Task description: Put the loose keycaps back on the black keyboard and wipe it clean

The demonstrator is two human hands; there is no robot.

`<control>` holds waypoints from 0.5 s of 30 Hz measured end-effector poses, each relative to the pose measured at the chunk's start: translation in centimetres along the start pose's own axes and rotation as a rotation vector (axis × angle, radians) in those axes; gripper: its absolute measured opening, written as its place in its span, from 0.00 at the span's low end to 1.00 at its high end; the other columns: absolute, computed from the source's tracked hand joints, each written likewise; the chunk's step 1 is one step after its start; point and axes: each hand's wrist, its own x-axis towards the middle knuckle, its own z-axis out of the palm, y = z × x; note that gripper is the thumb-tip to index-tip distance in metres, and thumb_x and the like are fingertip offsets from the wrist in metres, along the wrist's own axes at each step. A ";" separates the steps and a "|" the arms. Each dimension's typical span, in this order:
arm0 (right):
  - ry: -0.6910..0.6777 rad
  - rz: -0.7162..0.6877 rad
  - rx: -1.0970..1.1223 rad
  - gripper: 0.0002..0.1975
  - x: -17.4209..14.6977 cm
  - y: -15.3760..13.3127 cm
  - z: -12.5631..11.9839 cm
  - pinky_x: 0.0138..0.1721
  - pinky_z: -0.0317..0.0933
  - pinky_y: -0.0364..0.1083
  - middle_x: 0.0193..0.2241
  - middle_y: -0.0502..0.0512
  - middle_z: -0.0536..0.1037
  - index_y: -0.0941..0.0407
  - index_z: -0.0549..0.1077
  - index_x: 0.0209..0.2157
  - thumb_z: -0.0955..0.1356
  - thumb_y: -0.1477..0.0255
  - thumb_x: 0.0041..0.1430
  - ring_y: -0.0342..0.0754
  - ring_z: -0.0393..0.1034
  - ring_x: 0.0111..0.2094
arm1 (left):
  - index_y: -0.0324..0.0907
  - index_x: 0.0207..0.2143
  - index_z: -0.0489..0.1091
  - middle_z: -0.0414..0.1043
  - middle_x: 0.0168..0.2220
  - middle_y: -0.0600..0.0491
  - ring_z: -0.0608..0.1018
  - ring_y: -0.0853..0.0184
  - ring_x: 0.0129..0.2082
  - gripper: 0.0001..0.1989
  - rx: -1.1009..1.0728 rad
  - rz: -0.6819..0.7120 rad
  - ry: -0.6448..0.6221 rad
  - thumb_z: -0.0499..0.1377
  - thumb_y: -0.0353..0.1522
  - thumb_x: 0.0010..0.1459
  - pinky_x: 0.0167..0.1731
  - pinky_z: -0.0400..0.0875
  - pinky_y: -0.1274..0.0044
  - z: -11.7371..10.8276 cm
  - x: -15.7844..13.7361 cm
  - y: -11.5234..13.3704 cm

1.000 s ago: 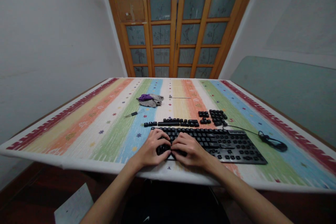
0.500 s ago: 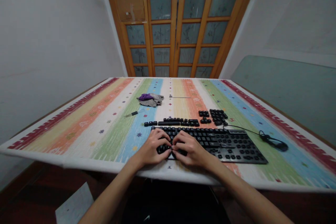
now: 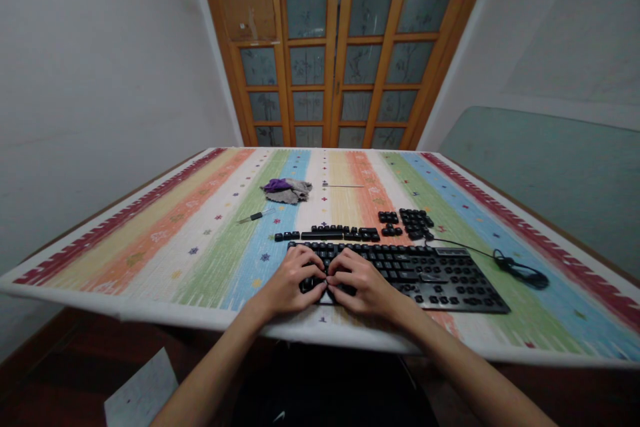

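A black keyboard (image 3: 435, 277) lies near the front edge of the table; many of its right-hand positions show no keycaps. My left hand (image 3: 293, 280) rests over its left part, fingers curled, thumb and index drawn together. Beside it, my right hand (image 3: 363, 283) is curled the same way, and the fingertips of both hands meet low on the keyboard. Whatever small piece they pinch, perhaps a keycap, is hidden by the fingers. Behind the keyboard lie loose keycaps in a row (image 3: 327, 235) and in a cluster (image 3: 415, 221) to the right.
A coiled cable (image 3: 523, 270) lies right of the keyboard. Farther back are a grey and purple cloth (image 3: 287, 190), a small wire tool with a black handle (image 3: 257, 216) and a thin rod (image 3: 345, 185). A striped tablecloth (image 3: 165, 237) covers the table.
Hardly anything differs. Both hands stay at the same spot on the keyboard, with the fingertips together.
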 end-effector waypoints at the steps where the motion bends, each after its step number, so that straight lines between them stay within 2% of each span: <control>1: -0.007 -0.001 0.001 0.06 0.0 0.0 0.0 0.38 0.65 0.49 0.34 0.57 0.76 0.56 0.75 0.30 0.68 0.77 0.62 0.49 0.65 0.36 | 0.43 0.35 0.75 0.76 0.40 0.50 0.71 0.60 0.46 0.04 0.007 0.006 0.004 0.60 0.30 0.62 0.51 0.65 0.64 0.0 0.0 0.0; 8: -0.015 -0.004 -0.048 0.05 0.0 -0.1 -0.3 0.39 0.66 0.50 0.36 0.57 0.75 0.55 0.77 0.31 0.69 0.76 0.61 0.50 0.65 0.38 | 0.44 0.33 0.77 0.75 0.40 0.49 0.71 0.58 0.46 0.07 0.154 0.043 -0.009 0.58 0.31 0.63 0.49 0.66 0.63 0.1 -0.2 0.2; 15: -0.036 -0.022 -0.063 0.05 0.0 -0.1 -0.2 0.40 0.66 0.51 0.36 0.57 0.75 0.55 0.78 0.33 0.69 0.76 0.60 0.50 0.64 0.38 | 0.43 0.34 0.77 0.74 0.40 0.48 0.71 0.58 0.46 0.06 0.216 0.122 -0.021 0.59 0.30 0.62 0.49 0.66 0.64 0.0 -0.2 0.4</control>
